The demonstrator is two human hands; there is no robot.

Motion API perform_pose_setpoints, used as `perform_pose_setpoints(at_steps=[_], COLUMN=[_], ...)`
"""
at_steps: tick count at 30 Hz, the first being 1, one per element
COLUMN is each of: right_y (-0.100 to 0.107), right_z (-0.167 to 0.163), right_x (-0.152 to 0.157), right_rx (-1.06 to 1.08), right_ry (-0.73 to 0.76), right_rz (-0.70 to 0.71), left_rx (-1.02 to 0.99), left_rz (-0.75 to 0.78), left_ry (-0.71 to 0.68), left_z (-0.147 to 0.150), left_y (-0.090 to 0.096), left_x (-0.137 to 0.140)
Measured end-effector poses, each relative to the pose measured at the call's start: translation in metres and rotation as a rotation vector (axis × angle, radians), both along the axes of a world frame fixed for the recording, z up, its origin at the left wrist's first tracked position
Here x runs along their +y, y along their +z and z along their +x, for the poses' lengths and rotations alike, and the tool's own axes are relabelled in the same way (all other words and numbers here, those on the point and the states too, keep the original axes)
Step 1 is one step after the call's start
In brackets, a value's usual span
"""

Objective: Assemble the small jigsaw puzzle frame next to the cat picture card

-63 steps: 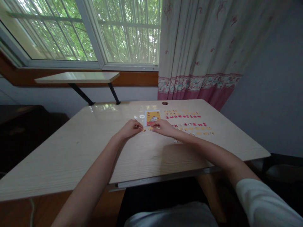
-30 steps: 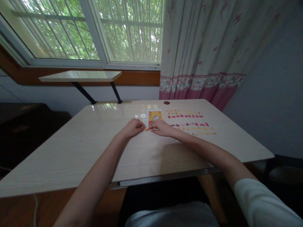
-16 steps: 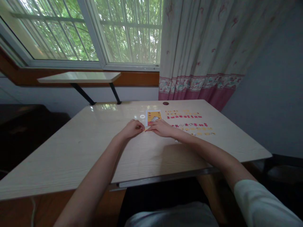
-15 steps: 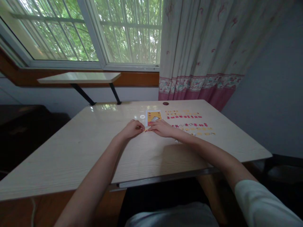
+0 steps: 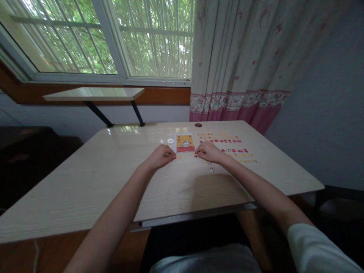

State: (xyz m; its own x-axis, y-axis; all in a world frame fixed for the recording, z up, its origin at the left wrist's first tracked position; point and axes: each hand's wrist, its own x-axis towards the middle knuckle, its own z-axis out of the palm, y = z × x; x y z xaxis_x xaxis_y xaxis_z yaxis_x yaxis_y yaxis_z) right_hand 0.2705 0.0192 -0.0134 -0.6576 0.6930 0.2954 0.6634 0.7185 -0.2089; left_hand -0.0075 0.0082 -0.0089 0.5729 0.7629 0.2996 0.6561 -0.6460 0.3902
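Right now your left hand [image 5: 160, 155] rests on the table [image 5: 113, 182] just left of the card's near edge, thumb and forefinger drawn together at the left end of a short yellow strip [image 5: 178, 156] of puzzle pieces. That strip lies flat just below the picture card [image 5: 184, 145], its long axis running from side to side, roughly in line with the card's near edge; its right end points toward your other hand. You cannot tell from this view whether your left fingertips grip it or only touch it.

Your right hand [image 5: 209, 152] is beyond the card's near right corner, fingers curled and their tips brought close together over a small piece [image 5: 196, 156]. Whether you pinch that piece or it lies under the tips cannot be told, and it is too small to read which way it points.

The card faces up with its cartoon animal upright to you, its top toward the window [image 5: 153, 38]. To its right, the far red row [image 5: 223, 141] and the near yellow row [image 5: 241, 155] both run sideways. A white piece [image 5: 211, 170] lies on your side of your right hand, its direction unclear.
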Motion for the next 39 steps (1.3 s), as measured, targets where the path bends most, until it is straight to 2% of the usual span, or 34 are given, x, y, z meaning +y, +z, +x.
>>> perform_pose_setpoints(at_steps=[10, 19, 23, 31, 39], right_y=[0.001, -0.002, 0.001, 0.007, 0.014], right_z=[-0.003, -0.004, 0.002, 0.019, 0.049], right_x=[-0.002, -0.001, 0.001, 0.011, 0.023], right_rx=[-0.010, 0.014, 0.068, 0.146, 0.092], right_ry=[-0.005, -0.006, -0.059, -0.158, -0.350], right_rz=[-0.024, -0.037, -0.072, -0.122, -0.068], left_rx=[0.073, 0.036, 0.039, 0.236, 0.277], left_rz=[0.008, 0.042, 0.071, 0.136, 0.155], left_ry=[-0.016, -0.007, 0.048, 0.146, 0.155], left_z=[0.000, -0.001, -0.004, -0.008, -0.010], left_y=[-0.002, -0.007, -0.007, 0.000, -0.003], left_x=[0.001, 0.002, 0.004, 0.002, 0.005])
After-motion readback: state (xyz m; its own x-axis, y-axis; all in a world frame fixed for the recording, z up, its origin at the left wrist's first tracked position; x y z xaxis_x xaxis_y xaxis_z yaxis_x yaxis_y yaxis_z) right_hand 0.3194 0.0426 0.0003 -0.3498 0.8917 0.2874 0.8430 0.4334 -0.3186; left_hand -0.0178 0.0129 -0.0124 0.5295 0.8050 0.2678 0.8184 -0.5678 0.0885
